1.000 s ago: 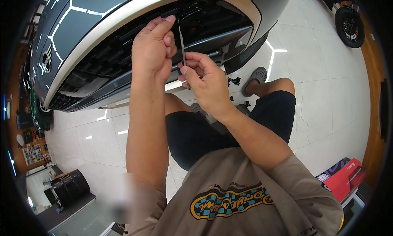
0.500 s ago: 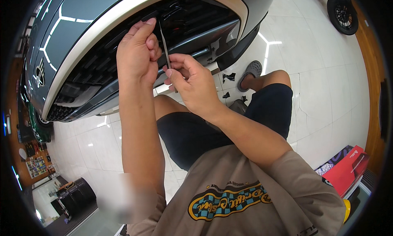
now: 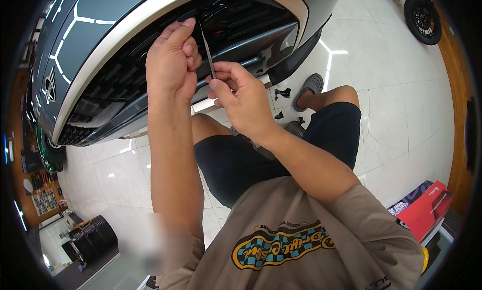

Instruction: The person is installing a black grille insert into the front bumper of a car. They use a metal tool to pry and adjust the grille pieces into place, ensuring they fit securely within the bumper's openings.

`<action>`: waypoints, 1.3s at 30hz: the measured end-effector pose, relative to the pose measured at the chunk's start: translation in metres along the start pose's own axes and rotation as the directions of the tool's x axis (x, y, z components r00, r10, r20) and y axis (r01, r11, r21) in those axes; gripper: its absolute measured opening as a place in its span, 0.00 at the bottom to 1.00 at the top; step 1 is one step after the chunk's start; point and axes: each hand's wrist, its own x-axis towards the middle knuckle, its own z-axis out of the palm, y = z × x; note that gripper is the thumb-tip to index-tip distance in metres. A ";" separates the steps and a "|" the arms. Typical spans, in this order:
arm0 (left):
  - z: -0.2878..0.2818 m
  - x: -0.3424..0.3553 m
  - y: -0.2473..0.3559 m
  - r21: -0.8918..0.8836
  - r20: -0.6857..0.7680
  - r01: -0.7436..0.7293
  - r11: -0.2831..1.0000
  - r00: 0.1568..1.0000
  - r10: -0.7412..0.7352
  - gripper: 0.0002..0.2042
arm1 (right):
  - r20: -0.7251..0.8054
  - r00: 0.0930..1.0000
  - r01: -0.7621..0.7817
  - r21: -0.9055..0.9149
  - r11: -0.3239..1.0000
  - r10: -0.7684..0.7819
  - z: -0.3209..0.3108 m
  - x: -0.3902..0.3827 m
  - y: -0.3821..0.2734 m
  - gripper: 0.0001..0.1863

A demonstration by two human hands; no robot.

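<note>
Although the lower end of the thin grey strip [image 3: 207, 51] is hidden between the fingers, both hands pinch it upright in front of the car's black grille [image 3: 150, 64]: the left hand [image 3: 170, 64] grasps it near the top, the right hand [image 3: 241, 96] lower down. Beyond the knees, 3 small black pieces [image 3: 282, 94] lie on the white tiled floor [image 3: 391, 104], too small to identify, and a red box [image 3: 427, 209] is cut off at the right rim.

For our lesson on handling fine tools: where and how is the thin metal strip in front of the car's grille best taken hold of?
Probably pinch the thin metal strip at its lower end, from below. It stands nearly upright and both the left hand and right hand pinch it low, leaving its pointed tip free before the black grille.
</note>
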 end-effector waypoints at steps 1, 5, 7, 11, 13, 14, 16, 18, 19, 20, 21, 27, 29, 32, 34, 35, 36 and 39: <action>0.000 0.000 0.000 0.002 -0.002 0.001 1.000 1.000 -0.001 0.04 | -0.004 1.000 0.002 -0.014 1.000 -0.002 -0.001 0.000 0.001 0.14; 0.000 -0.001 0.000 -0.001 -0.001 0.005 1.000 1.000 -0.005 0.04 | -0.024 0.999 0.025 -0.040 0.999 -0.026 -0.003 0.000 0.005 0.14; -0.002 0.000 -0.001 -0.011 -0.001 -0.001 1.000 1.000 0.001 0.04 | -0.020 1.000 0.018 -0.036 0.999 -0.019 -0.004 0.000 0.005 0.14; -0.004 0.001 -0.002 -0.025 -0.004 -0.012 1.000 1.000 0.012 0.07 | -0.006 1.000 0.024 -0.042 0.999 -0.024 -0.006 0.001 0.008 0.13; -0.004 0.001 -0.003 -0.024 -0.005 -0.018 1.000 1.000 0.018 0.07 | 0.045 0.999 -0.022 -0.087 0.996 0.026 -0.009 0.001 0.005 0.15; -0.005 0.001 -0.005 -0.022 -0.007 -0.024 0.999 1.000 0.024 0.06 | 0.070 0.996 -0.043 -0.110 0.993 0.051 -0.011 0.001 0.004 0.15; -0.005 0.000 -0.005 -0.018 -0.005 -0.033 0.999 0.999 0.033 0.06 | 0.058 0.997 -0.031 -0.144 0.989 0.040 -0.013 0.002 0.005 0.15; -0.004 -0.001 -0.005 -0.014 0.000 -0.038 0.999 0.999 0.038 0.06 | 0.047 0.999 -0.016 -0.168 0.986 0.024 -0.014 0.003 0.005 0.15; -0.003 -0.002 -0.005 -0.001 -0.010 -0.034 0.999 0.999 0.034 0.05 | 0.041 0.999 -0.007 -0.175 0.985 0.014 -0.015 0.004 0.005 0.15; -0.002 -0.003 -0.005 0.012 -0.021 -0.030 0.999 0.999 0.030 0.05 | 0.034 0.999 0.002 -0.182 0.983 0.004 -0.016 0.004 0.006 0.15; -0.001 -0.004 -0.005 0.024 -0.031 -0.026 0.999 0.999 0.026 0.05 | 0.042 0.999 0.022 -0.199 0.980 -0.014 -0.018 0.005 0.006 0.15; -0.001 -0.008 -0.006 0.086 -0.084 -0.053 0.995 0.995 0.061 0.05 | 0.060 0.997 0.057 -0.230 0.972 -0.044 -0.022 0.007 0.007 0.15; -0.002 -0.008 -0.008 0.087 -0.090 -0.066 0.994 0.993 0.074 0.05 | 0.064 0.997 0.066 -0.236 0.969 -0.052 -0.024 0.008 0.009 0.15; -0.002 -0.011 -0.010 0.090 -0.094 -0.084 0.992 0.991 0.093 0.06 | 0.006 0.994 0.106 -0.206 0.973 -0.107 -0.024 0.010 0.013 0.13; -0.001 -0.012 -0.010 0.091 -0.094 -0.091 0.992 0.991 0.099 0.06 | 0.006 0.993 0.113 -0.229 0.967 -0.114 -0.026 0.011 0.014 0.13; -0.002 -0.011 -0.011 0.091 -0.094 -0.089 0.992 0.991 0.098 0.06 | 0.006 0.993 0.116 -0.241 0.964 -0.118 -0.028 0.012 0.015 0.13; -0.002 -0.011 -0.011 0.092 -0.093 -0.088 0.992 0.991 0.096 0.07 | 0.025 0.993 0.116 -0.262 0.958 -0.113 -0.030 0.012 0.014 0.13; -0.001 -0.012 -0.009 0.100 -0.107 -0.083 0.992 0.990 0.093 0.07 | 0.063 0.993 0.114 -0.313 0.943 -0.099 -0.035 0.014 0.012 0.14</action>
